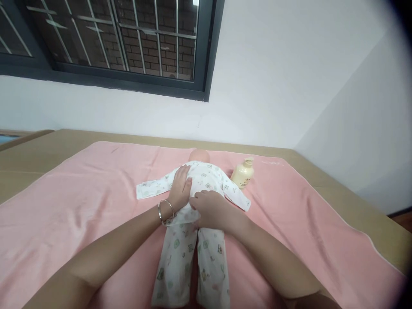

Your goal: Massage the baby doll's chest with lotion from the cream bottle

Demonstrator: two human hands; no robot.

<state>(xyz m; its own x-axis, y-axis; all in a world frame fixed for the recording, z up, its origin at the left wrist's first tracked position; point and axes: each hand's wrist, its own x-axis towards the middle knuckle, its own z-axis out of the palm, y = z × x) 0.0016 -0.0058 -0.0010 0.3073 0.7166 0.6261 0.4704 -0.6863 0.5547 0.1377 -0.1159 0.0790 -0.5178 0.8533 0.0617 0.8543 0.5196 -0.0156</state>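
Observation:
A baby doll (pixel 199 156) lies on a pink sheet, its head toward the wall and its face out of sight. It is dressed in a white printed shirt (pixel 206 174) with the sleeves spread out and matching trousers (pixel 210 262). My left hand (pixel 180 186), a bracelet (pixel 165 212) at the wrist, rests with outstretched fingers along the left side of the shirt. Over the doll's belly, my right hand (pixel 210 210) has its fingers curled on the front of the shirt near the hem. The right thumb is partly hidden beneath that hand.
A cream pump bottle (pixel 243 173) stands on the pink sheet (pixel 277 214), just beyond the right sleeve. The sheet covers most of a wooden surface (pixel 41 148). Behind it rises a white wall (pixel 251 86) with a barred, dark-framed window (pixel 206 81).

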